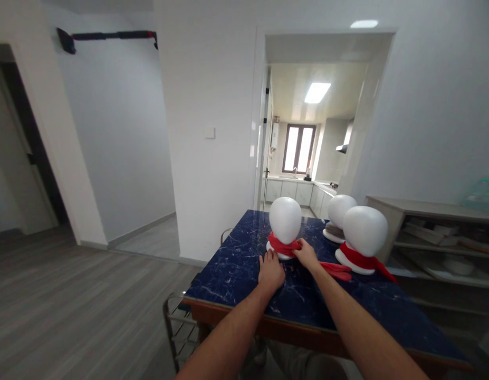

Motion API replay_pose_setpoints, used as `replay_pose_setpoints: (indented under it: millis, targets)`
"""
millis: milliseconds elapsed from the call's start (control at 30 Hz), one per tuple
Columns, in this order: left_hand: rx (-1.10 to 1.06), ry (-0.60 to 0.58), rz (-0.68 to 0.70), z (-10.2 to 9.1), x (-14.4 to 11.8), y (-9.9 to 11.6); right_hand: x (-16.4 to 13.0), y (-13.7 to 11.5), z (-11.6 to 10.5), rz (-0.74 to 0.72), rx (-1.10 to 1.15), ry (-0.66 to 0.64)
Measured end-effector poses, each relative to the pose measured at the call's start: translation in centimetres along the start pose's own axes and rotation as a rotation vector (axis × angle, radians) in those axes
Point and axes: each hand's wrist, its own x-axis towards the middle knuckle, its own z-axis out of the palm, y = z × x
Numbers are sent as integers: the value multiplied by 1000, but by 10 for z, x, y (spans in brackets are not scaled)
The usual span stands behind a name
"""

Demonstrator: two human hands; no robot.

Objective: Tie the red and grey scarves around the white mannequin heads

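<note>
A white mannequin head (pixel 285 219) stands upright on the blue marbled table, with a red scarf (pixel 281 245) wrapped round its neck. At the scarf's right side, my right hand (pixel 307 254) has its fingers closed on the red cloth. My left hand (pixel 271 272) lies palm down at the front left of the head's base. Its fingers are stretched out, with the tips by the scarf's lower edge; whether they press the cloth or the base I cannot tell. A loose red scarf end (pixel 337 271) lies on the table just right of my right wrist.
To the right stands a second white head (pixel 365 229) with a red scarf (pixel 357 257); behind it is a third head (pixel 341 211) with a grey band. The table (pixel 224 277) has a metal-framed chair (pixel 175 316) at its left and shelving (pixel 434 211) at its right.
</note>
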Motion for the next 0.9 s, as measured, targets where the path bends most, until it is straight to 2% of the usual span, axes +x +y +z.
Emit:
replay_pose_setpoints:
  millis: [200, 333, 467, 600, 733, 900]
  targets:
    - [-23, -6, -3, -4, -2, 3, -31, 4, -15, -47, 19, -2]
    - [-37, -13, -5, -7, -2, 2, -67, 4, -25, -64, 32, 9]
    - [-51, -71, 29, -10, -2, 0, -105, -3, -32, -59, 58, 17]
    - [-66, -48, 5, -12, -3, 0, -140, -12, -43, -14, 132, 5]
    - [-82, -65, -17, -14, -4, 1, -173, -16, -65, 88, 232, -31]
    - [-81, -63, 23, -22, -5, 4, -207, -8, -107, 143, 309, -137]
